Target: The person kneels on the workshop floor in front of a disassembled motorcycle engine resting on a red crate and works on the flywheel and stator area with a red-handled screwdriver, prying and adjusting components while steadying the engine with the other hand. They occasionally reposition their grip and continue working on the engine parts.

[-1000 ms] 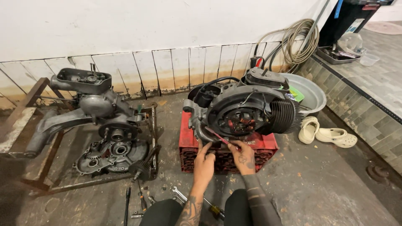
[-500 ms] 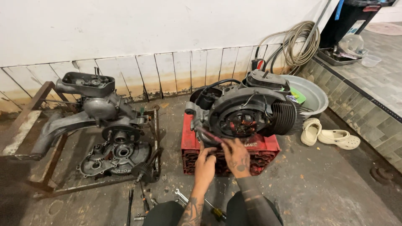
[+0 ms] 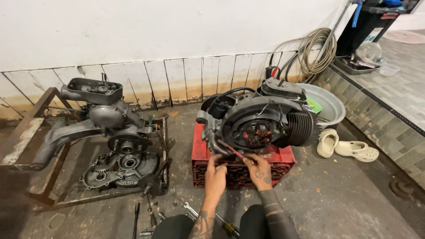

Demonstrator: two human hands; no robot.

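Concrete workshop floor down here, stained and dusty, with a white wall behind. Biggest thing in view: the grey finned scooter engine sitting on top of a red plastic crate. Off to the side, a second dismantled grey engine casing rests in a rusty metal frame. Behind, a grey plastic basin, a coiled beige hose and a pair of cream clogs.

Now the change: a second ago the hands sat lower, against the crate front; they've come up to the bottom edge of the engine. The left hand is curled at the casing's lower left, fingers bent against it; whether it grips anything I cannot tell. The right hand is pinched closed on a thin red-handled tool, whose tip angles up-left to the casing rim just above both hands. Loose spanners lie near the knees.
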